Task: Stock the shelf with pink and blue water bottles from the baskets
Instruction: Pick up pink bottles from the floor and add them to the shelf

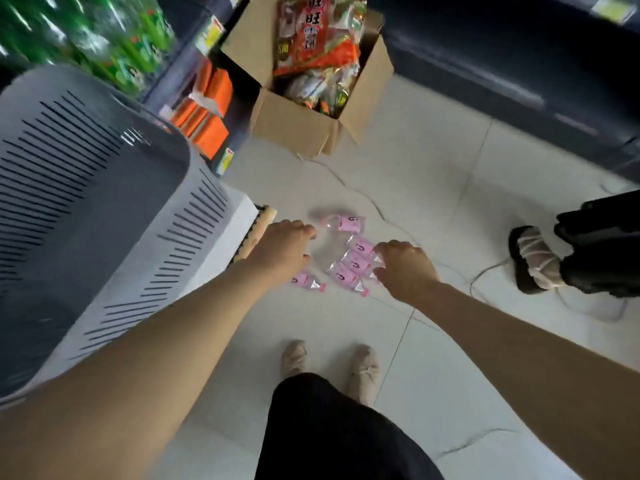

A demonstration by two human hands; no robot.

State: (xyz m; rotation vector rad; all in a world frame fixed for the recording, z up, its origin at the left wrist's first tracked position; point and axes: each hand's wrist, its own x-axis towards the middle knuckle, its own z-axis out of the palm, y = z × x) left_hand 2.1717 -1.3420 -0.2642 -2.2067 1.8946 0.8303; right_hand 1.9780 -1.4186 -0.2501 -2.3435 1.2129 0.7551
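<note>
Between loose-fingered, empty left hand (282,251) and right hand (403,268), pink bottles (356,263) on floor (433,168)

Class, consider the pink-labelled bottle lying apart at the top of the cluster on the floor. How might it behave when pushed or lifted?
The pink-labelled bottle lies on its side on smooth floor tile, so a push would probably roll it. It looks like small, clear plastic, so it is likely light and unlikely to shatter.

You have five pink bottles (347,223) on the floor (433,168), as far as the blur lets me count. There is one grey basket (86,202) and one cardboard box (294,123). Two hands show, your left hand (284,249) and your right hand (405,268).
</note>
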